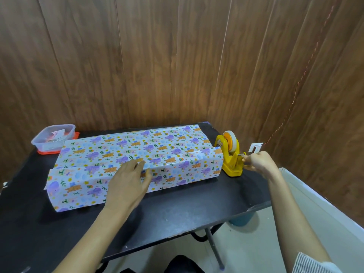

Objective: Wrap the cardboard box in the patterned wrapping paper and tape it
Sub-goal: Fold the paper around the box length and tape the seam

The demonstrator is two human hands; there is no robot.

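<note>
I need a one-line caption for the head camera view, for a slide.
Left hand presses the wrapping paper seam flat while the right hand reaches the yellow tape dispenser.

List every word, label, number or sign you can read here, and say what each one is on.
No legible text anywhere.
Wrapping paper: cartoon pictures only, no words.
Paper slip in the plastic container: marks too blurred to read.
Yellow tape dispenser: a small mark on its side, too small to read.
</note>
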